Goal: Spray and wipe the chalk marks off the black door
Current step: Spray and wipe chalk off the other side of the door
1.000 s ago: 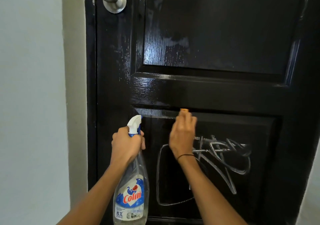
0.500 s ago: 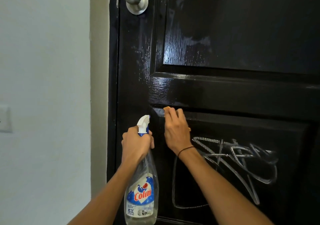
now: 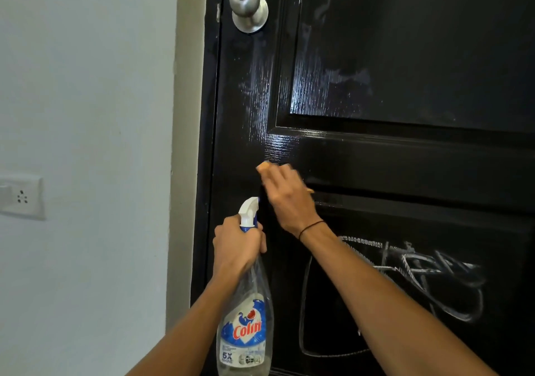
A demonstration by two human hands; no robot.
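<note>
Your right hand (image 3: 285, 194) is pressing an orange cloth (image 3: 264, 167) flat against the black door (image 3: 405, 155), below the knob (image 3: 249, 6). Your left hand (image 3: 236, 245) is gripping the upright spray bottle (image 3: 246, 326), nozzle pointing doorward. Chalk marks (image 3: 411, 271) are sitting lower right.

orange cloth (image 3: 263, 168) against black door (image 3: 405, 158)

We recorded a glossy black door (image 3: 405, 158), white chalk marks (image 3: 411, 271), an orange cloth (image 3: 264, 167), a clear spray bottle (image 3: 246, 332) labelled blue-white-red, and a silver knob (image 3: 248, 6).
</note>
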